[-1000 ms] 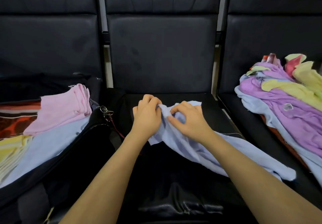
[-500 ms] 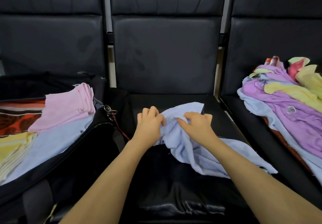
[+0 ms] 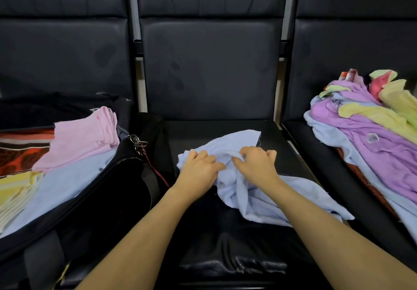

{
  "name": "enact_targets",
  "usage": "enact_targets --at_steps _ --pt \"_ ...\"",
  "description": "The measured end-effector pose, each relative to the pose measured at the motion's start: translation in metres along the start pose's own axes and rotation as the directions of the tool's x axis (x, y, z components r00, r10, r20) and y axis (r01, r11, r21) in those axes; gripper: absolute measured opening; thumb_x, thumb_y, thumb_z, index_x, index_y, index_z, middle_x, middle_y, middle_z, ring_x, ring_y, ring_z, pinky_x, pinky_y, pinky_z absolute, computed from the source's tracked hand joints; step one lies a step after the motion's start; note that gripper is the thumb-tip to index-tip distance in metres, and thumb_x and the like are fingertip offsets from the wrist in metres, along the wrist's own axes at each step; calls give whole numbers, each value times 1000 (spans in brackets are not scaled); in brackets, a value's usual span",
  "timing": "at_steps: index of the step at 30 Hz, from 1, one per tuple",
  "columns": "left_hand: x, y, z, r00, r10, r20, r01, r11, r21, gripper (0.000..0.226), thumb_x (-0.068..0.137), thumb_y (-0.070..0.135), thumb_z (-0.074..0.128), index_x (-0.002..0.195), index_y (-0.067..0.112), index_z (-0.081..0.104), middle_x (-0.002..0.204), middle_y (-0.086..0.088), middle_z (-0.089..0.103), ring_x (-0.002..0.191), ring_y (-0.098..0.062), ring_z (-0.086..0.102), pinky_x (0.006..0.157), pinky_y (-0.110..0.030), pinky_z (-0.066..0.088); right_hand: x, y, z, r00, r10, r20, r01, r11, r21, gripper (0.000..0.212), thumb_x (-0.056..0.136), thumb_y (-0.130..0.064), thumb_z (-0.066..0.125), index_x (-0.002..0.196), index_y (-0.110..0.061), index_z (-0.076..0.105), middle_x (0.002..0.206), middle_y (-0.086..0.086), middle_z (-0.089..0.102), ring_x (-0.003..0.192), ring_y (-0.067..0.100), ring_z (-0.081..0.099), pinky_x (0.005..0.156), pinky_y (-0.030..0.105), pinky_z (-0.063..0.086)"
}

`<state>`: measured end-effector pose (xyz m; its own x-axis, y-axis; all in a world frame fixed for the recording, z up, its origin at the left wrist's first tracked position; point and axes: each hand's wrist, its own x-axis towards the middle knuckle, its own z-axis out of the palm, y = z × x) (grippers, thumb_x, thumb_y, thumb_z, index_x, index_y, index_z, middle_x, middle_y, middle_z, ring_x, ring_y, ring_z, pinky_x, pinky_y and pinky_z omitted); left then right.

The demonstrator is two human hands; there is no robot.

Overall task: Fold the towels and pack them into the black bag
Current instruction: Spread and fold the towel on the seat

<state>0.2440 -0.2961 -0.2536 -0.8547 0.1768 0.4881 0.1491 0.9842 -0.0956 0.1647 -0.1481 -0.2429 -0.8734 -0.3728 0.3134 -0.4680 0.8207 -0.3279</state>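
A crumpled light blue towel (image 3: 259,195) lies on the middle black seat (image 3: 221,233). My left hand (image 3: 198,170) grips its upper left edge, and my right hand (image 3: 257,165) pinches a bunched fold just to the right; the two hands almost touch. The open black bag (image 3: 108,195) sits on the left seat, holding a folded pink towel (image 3: 83,140), a light blue towel (image 3: 67,183), a yellow striped towel (image 3: 15,197) and a red patterned cloth (image 3: 20,152). A heap of unfolded purple, yellow and blue towels (image 3: 372,136) rests on the right seat.
Three black padded seats with tall backrests (image 3: 209,68) fill the view. A metal zipper pull with a red cord (image 3: 140,145) hangs from the bag's near corner. The front part of the middle seat cushion shows wrinkled leather.
Both hands have slid a little toward me along the blue towel, gathering it. More of the towel's far corner now lies flat on the seat behind my hands.
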Motion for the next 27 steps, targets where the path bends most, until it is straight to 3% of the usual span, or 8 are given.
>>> enact_targets --at_steps 2,4,6,8,13,17,21,27 --pt "5 -1 -9 995 -55 -86 51 998 -48 17 52 17 75 62 30 69 41 9 43 45 -13 33 57 -25 24 1 -2 -7 999 49 -18 -47 993 111 35 93 -41 47 68 -17 53 63 -6 48 71 16 52 70 32 15" --pt "11 -7 -12 954 -242 -175 186 940 -284 24 73 18 52 79 23 75 48 3 57 46 -19 51 60 -25 38 3 -7 -19 990 132 -50 -112 952 284 43 93 -52 46 72 -16 59 64 -8 53 67 6 49 78 30 19" --pt "17 -11 -27 881 -470 -59 349 728 -590 31 88 13 45 99 18 74 77 -3 72 74 -22 65 82 -34 48 6 -9 -31 971 211 -115 -134 871 473 41 96 -46 46 78 -13 64 73 -3 63 71 7 52 88 30 27" --pt "21 -14 -45 784 -620 24 453 546 -705 29 91 6 48 106 15 72 99 -1 72 92 -17 64 89 -30 48 8 -9 -39 943 260 -208 -71 767 637 24 97 -26 49 88 -13 67 90 0 69 87 14 59 96 33 39" --pt "25 -16 -70 584 -806 95 416 197 -888 17 84 13 58 95 17 71 96 8 70 91 -8 64 80 -22 51 7 -17 -62 890 288 -353 77 669 739 28 96 -10 48 121 -13 59 112 -8 60 102 2 53 79 -5 35" --pt "23 -23 -73 619 -784 39 518 372 -770 27 87 9 54 111 16 62 110 3 64 93 -9 55 74 -18 42 5 -24 -70 867 311 -390 124 622 773 29 94 -8 51 122 -15 53 103 -13 57 91 -11 53 74 -4 36" --pt "20 -29 -72 631 -775 13 600 477 -642 42 95 4 38 133 15 49 116 -12 60 98 -25 57 81 -32 45 3 -25 -73 866 295 -405 120 662 740 15 93 -5 51 102 -15 57 89 -10 60 81 -9 55 67 -1 39" --pt "13 -29 -60 712 -698 72 634 596 -493 33 89 2 39 108 19 60 107 -7 54 93 -33 55 86 -45 46 0 -33 -64 911 238 -336 91 679 728 5 97 -17 48 94 -13 50 74 -4 55 69 6 52 58 11 41"
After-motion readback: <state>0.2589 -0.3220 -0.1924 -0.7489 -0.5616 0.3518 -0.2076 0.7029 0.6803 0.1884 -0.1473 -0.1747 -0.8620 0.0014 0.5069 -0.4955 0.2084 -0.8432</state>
